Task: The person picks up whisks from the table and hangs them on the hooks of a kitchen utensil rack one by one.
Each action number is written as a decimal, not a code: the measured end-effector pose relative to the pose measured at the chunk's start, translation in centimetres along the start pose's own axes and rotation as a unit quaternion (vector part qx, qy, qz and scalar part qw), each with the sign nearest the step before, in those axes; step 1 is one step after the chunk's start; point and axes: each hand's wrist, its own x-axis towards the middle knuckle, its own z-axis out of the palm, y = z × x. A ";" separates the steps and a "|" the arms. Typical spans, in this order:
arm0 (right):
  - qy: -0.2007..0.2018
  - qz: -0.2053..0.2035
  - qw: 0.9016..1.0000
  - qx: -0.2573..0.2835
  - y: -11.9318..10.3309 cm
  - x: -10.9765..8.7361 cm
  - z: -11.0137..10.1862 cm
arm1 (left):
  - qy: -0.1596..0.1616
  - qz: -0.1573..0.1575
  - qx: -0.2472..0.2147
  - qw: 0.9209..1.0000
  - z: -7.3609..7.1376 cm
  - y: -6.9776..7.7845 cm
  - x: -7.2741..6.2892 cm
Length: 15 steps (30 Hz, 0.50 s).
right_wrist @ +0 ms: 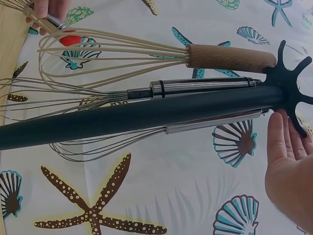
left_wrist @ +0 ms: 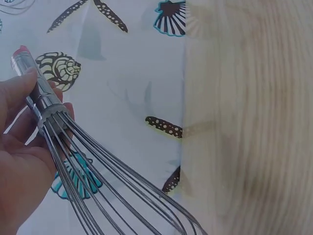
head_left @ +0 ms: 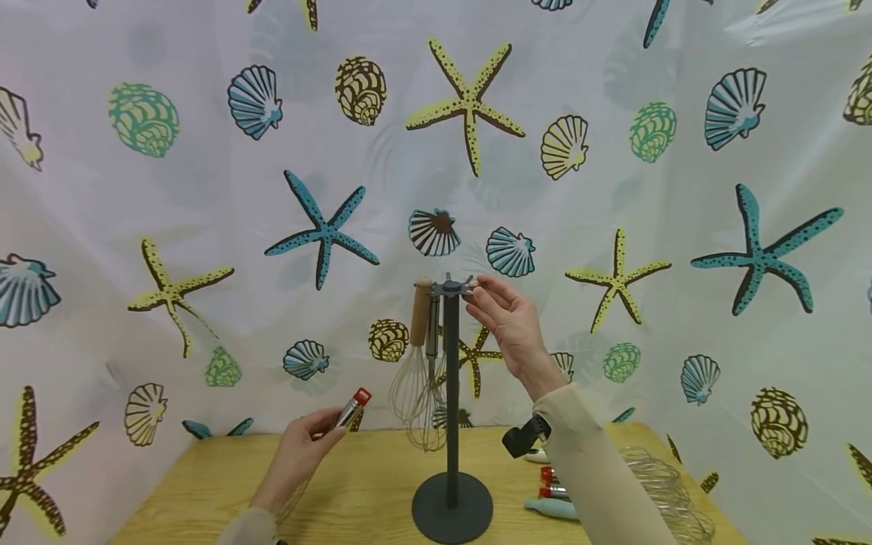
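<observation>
My left hand (head_left: 303, 454) grips a metal whisk (left_wrist: 41, 93) by its steel handle, whose red end cap points up. Its wire loops run down past the palm in the left wrist view. My right hand (head_left: 507, 325) is up at the top of a dark whisk stand (head_left: 453, 393), thumb and fingers at one of its curved hooks (right_wrist: 298, 122). From the stand hang a wooden-handled whisk (right_wrist: 230, 58) and a steel-handled whisk (right_wrist: 205, 87). Another steel-handled whisk (right_wrist: 215, 121) hangs behind the pole, partly hidden by it.
The stand's round base (head_left: 453, 511) rests on a wooden table (head_left: 368, 484). Right of it, partly behind my right sleeve, lie several more whisks, with red-capped handles (head_left: 553, 491), a pale blue handle (head_left: 553, 509) and wire loops (head_left: 657, 484). A shell-patterned curtain (head_left: 381, 182) surrounds the table.
</observation>
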 end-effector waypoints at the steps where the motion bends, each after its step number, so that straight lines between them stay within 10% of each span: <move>1: 0.000 0.000 1.000 0.000 0.0 0.0 0.0 | 0.000 0.002 -0.006 1.000 0.1 0.3 0.0; 15: -0.005 -0.004 1.000 0.005 0.1 0.0 0.0 | 0.042 0.082 -0.028 0.995 1.5 2.9 0.4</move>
